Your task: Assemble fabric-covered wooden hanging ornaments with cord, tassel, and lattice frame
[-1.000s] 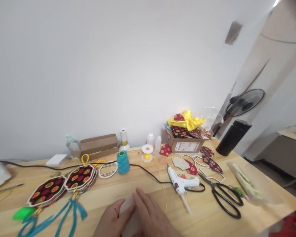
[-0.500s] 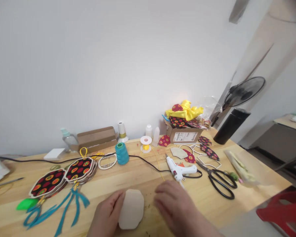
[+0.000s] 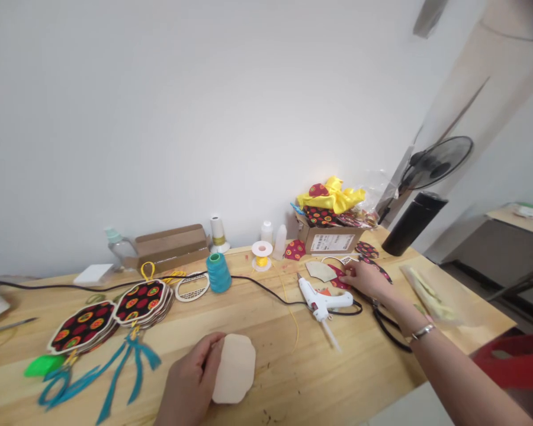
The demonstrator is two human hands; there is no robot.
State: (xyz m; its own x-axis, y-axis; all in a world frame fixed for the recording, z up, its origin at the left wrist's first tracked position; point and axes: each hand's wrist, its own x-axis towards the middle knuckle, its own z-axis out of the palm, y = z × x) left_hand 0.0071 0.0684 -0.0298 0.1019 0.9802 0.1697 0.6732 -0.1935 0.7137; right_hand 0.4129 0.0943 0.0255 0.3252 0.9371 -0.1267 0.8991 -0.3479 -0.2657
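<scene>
At the bottom centre, my left hand [image 3: 194,378] pinches the left edge of a pale, scalloped plate [image 3: 234,370] between thumb and fingers. My right hand [image 3: 360,279] reaches across to the right, its fingertips down at a maroon patterned fabric piece [image 3: 339,277]; whether they grip it is hard to see. Beside that piece lies a cream fan-shaped piece [image 3: 320,271]. A white glue gun [image 3: 322,300] rests just left of my right hand, its glue stick pointing toward me. My right forearm partly covers the black-handled scissors [image 3: 388,328].
Two stacks of patterned panels [image 3: 86,326] with teal ribbons [image 3: 135,361] lie at left. Behind are a teal thread cone [image 3: 219,273], a yellow thread spool [image 3: 262,257], an open box [image 3: 333,241] of fabric and a black bottle [image 3: 414,223]. A black cord [image 3: 266,287] crosses the table.
My right hand has moved from beside the pale plate, up and to the right, to the fabric pieces. My left hand still holds the plate.
</scene>
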